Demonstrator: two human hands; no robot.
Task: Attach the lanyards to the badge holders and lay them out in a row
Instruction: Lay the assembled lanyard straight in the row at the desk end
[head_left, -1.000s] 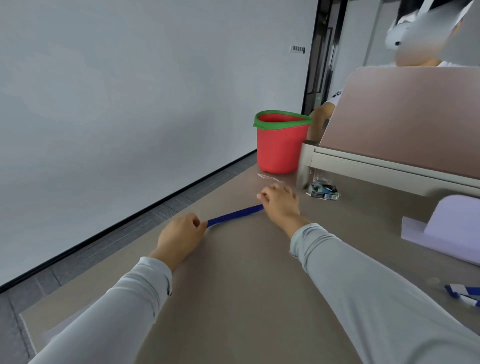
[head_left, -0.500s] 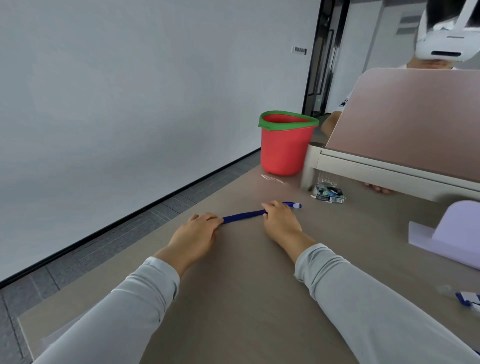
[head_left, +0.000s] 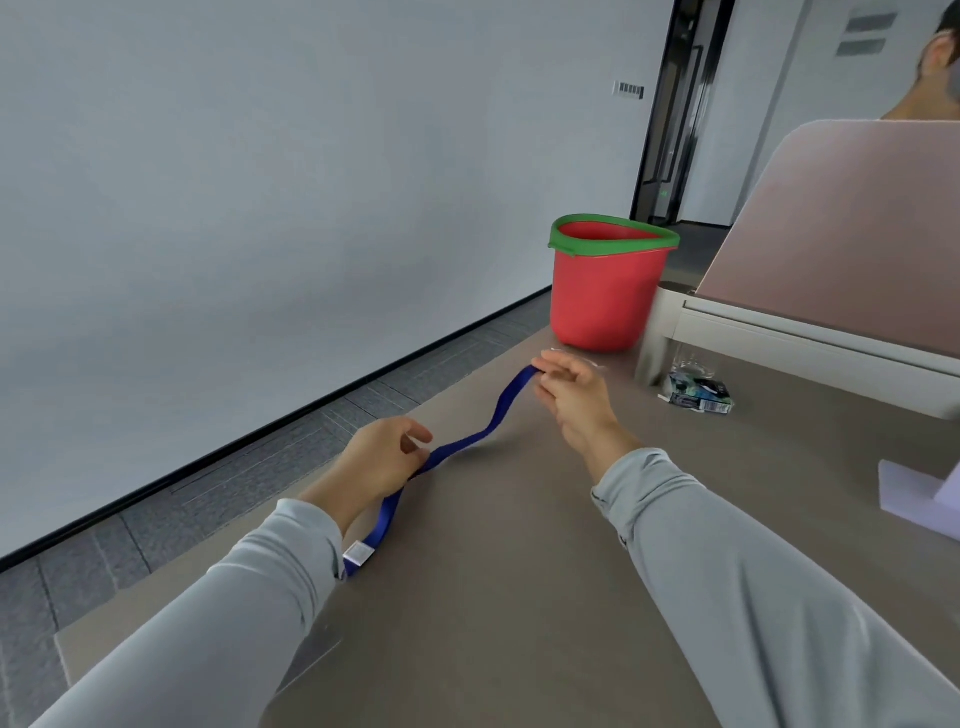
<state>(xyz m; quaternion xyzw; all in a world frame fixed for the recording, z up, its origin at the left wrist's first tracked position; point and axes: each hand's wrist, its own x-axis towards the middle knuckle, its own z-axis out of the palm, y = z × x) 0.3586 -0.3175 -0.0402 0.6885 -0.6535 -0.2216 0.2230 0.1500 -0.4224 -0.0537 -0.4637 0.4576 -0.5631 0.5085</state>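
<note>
A blue lanyard (head_left: 478, 431) hangs in a wavy line above the brown table (head_left: 509, 597). My right hand (head_left: 571, 400) pinches its far end, raised off the table. My left hand (head_left: 384, 462) grips the strap near its middle. From there the strap drops toward me and ends at a white clasp (head_left: 358, 553) beside my left sleeve. A clear plastic badge holder (head_left: 306, 654) lies flat near the table's front left edge, partly hidden under my left arm.
A red bucket with a green rim (head_left: 602, 286) stands at the far end of the table. A desk partition (head_left: 831, 270) runs along the right, with a small printed packet (head_left: 698, 397) at its foot. A pale purple box (head_left: 924, 493) sits at right. Another person is behind the partition.
Both hands have lifted the lanyard off the table. It was stretched straight between them and now sags in a wave, with its clasp end trailing out below my left hand.
</note>
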